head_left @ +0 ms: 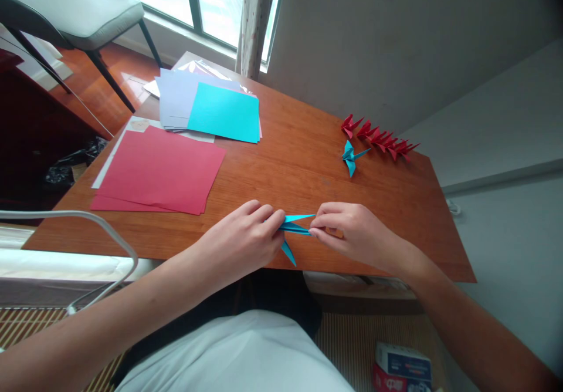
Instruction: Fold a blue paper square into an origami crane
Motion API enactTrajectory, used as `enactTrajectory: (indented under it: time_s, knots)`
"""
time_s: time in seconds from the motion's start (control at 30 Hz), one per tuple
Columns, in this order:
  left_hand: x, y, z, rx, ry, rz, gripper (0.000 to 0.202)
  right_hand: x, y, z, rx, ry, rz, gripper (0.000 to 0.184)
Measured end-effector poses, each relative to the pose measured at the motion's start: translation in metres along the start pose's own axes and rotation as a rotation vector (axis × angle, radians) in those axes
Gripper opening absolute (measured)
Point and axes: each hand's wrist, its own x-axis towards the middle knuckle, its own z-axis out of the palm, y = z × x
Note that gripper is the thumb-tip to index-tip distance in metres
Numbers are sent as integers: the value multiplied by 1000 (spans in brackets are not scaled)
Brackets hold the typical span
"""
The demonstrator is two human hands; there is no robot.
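Note:
A partly folded blue paper crane [295,227] is held between my two hands above the front edge of the table. My left hand [255,233] is closed around its left part and hides it; narrow blue points stick out to the right and downward. With thumb and fingers pinched, my right hand [347,230] grips the tip of a point at the right. Beyond my right hand, a finished blue paper crane [349,157] stands on the table, with a row of several red paper cranes [382,139] behind it.
Red paper sheets [162,169] lie at the left of the wooden table [285,163]. Blue sheets [226,113] rest on pale lilac paper [176,98] farther back. A white cable [101,222] loops at the left front. A chair [88,10] stands by the window.

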Motion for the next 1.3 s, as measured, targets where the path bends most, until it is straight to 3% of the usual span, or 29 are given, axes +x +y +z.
enactTrajectory:
  time_s: [0.23,0.6,0.83,1.0,1.13,1.3]
  knots:
    - [9,1,-1,-5,-41,11,17,-1,0,-3,32,-2,27,12]
    - [22,-4,-5,-47,-142,9,16,-1,-2,-3,-48,-58,75,15]
    - [26,-5,-6,-37,-124,19,15,2,2,-8,120,-16,146,13]
    - [27,-6,-5,-64,-118,26,16,5,8,-9,226,-43,119,16]
    - [26,-7,-4,-60,-107,21,15,4,11,-10,328,-54,194,15]
    - [20,-6,-2,-28,-79,-26,14,-4,9,-3,472,64,283,9]
